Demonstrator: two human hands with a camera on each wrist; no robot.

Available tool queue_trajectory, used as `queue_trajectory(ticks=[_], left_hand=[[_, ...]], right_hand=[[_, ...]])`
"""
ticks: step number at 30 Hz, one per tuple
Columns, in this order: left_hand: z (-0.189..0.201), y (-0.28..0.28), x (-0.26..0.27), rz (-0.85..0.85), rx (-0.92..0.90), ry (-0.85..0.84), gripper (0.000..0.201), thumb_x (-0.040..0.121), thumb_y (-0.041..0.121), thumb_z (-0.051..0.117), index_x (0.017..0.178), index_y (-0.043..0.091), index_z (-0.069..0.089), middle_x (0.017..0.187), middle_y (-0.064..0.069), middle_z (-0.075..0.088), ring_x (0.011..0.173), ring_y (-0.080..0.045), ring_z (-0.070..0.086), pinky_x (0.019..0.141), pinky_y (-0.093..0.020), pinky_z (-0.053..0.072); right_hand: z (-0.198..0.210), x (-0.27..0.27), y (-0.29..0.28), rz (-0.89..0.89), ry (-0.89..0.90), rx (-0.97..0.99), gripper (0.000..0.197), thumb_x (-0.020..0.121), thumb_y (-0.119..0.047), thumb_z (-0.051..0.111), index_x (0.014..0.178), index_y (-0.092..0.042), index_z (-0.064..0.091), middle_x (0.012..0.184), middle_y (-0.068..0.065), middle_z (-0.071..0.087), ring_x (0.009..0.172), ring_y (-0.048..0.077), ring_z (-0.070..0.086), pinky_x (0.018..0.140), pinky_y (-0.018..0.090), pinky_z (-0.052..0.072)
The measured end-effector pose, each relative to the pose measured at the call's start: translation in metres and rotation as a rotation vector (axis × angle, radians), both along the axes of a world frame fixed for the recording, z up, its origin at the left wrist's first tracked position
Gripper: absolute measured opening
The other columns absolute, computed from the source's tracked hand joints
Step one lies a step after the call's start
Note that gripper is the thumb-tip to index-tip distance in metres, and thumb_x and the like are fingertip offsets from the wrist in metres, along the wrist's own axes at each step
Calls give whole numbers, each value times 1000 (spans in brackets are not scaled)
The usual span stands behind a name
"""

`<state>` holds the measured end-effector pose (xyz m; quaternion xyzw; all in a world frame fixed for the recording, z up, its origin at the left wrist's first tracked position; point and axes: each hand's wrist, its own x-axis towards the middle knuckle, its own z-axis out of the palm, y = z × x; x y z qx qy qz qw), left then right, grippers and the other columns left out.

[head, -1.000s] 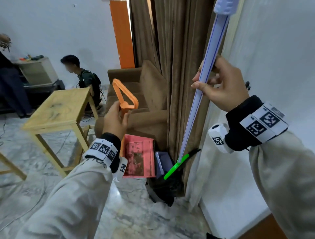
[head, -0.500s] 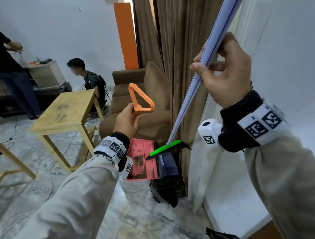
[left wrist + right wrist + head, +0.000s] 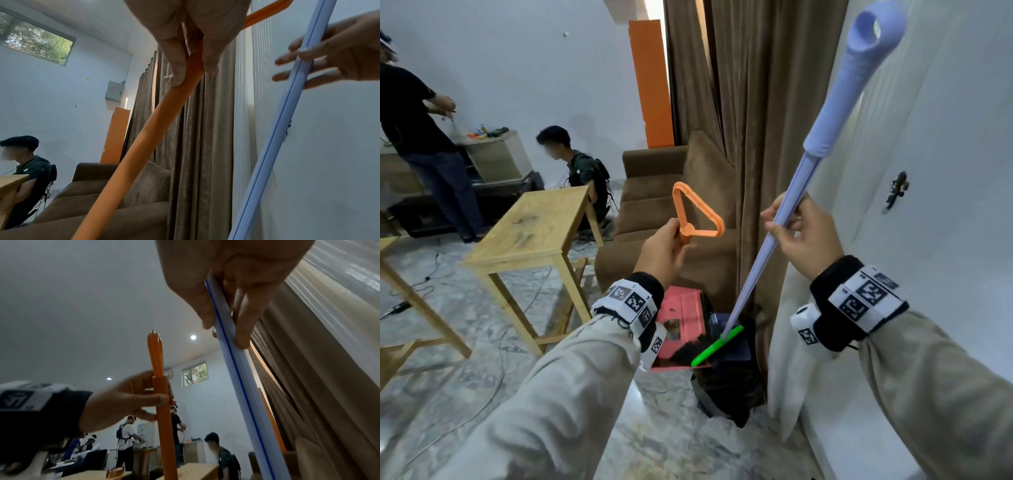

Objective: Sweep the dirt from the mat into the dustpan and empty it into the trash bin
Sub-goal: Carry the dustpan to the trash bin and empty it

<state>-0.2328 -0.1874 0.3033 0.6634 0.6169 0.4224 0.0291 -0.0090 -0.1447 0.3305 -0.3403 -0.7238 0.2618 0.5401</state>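
Dustpan [image 3: 681, 327] tilts at bin [image 3: 729, 387]: light, stiff plastic; left hand [image 3: 662, 255] clenches its orange handle [image 3: 698, 219] up top, right hand [image 3: 806, 240] pinches broom [image 3: 774, 236] mid-shaft.

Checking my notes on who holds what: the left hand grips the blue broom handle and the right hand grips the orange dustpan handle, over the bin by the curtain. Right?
Swapped. In the head view the left hand grips the orange dustpan handle, and the right hand grips the blue broom handle. They are over the bin by the curtain.
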Motion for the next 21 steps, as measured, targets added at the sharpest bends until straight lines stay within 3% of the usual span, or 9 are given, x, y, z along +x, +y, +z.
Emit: queue_trajectory(ticks=[2, 5, 7, 10, 12, 13, 15, 18, 21], left_hand=[[0, -3, 1, -12, -11, -10, 16, 84, 7, 61, 91, 16, 49, 69, 19, 48, 68, 8, 49, 64, 3, 34], [-1, -5, 2, -28, -22, -12, 21, 84, 7, 61, 91, 21, 47, 75, 20, 48, 71, 9, 48, 65, 4, 33], [0, -6, 1, -45, -31, -7, 20, 83, 7, 62, 94, 17, 50, 77, 21, 48, 71, 11, 47, 66, 5, 33], [2, -8, -2, -67, -27, 4, 19, 83, 7, 64, 98, 9, 53, 79, 22, 49, 72, 13, 48, 67, 6, 33], [2, -7, -3, -76, -22, 3, 19, 83, 5, 64, 98, 6, 53, 79, 21, 50, 72, 13, 50, 67, 5, 33], [3, -7, -4, -80, -18, 7, 18, 83, 5, 64, 97, 6, 53, 78, 20, 49, 71, 13, 50, 67, 5, 33], [6, -7, -4, -87, -20, 13, 20, 82, 5, 65, 97, 6, 52, 78, 18, 50, 71, 10, 50, 66, 6, 32], [9, -7, -7, -79, -32, 5, 23, 82, 7, 65, 100, 3, 52, 85, 5, 55, 73, 0, 49, 66, 6, 32], [11, -7, -10, -49, -40, -1, 24, 82, 8, 65, 102, 4, 52, 89, 2, 54, 79, -9, 49, 66, 5, 33]], right_hand=[[-14, 2, 1, -52, -24, -83, 32, 84, -6, 61, 86, -35, 48, 86, -10, 64, 81, -6, 63, 84, 20, 53], [-40, 6, -1, -162, -113, -208, 11, 86, -11, 61, 87, -19, 55, 87, 3, 66, 87, 18, 66, 71, 10, 48], [-47, 11, -4, -208, -154, -251, 5, 85, -8, 61, 84, -12, 58, 88, 13, 68, 83, 25, 64, 63, 12, 41], [-37, 16, -5, -199, -105, -292, 3, 82, -2, 64, 81, -5, 63, 89, 16, 68, 75, 16, 60, 81, 26, 49], [-25, 17, -7, -148, 14, -275, 17, 81, 1, 64, 73, -14, 61, 83, 9, 67, 77, 13, 62, 86, 38, 55], [-16, 17, -9, -120, 68, -249, 23, 80, 2, 65, 72, -18, 59, 81, 4, 66, 78, 12, 64, 84, 39, 56], [5, 17, -14, -52, 105, -167, 20, 80, 4, 64, 76, -15, 59, 82, -2, 66, 78, 7, 66, 80, 33, 57], [38, 17, -28, 57, 101, -62, 14, 80, 6, 64, 92, 2, 59, 87, 3, 67, 82, 7, 67, 77, 23, 57], [56, 15, -38, 84, 114, 52, 17, 79, 4, 66, 95, 2, 59, 87, 3, 67, 83, 9, 68, 74, 19, 56]])
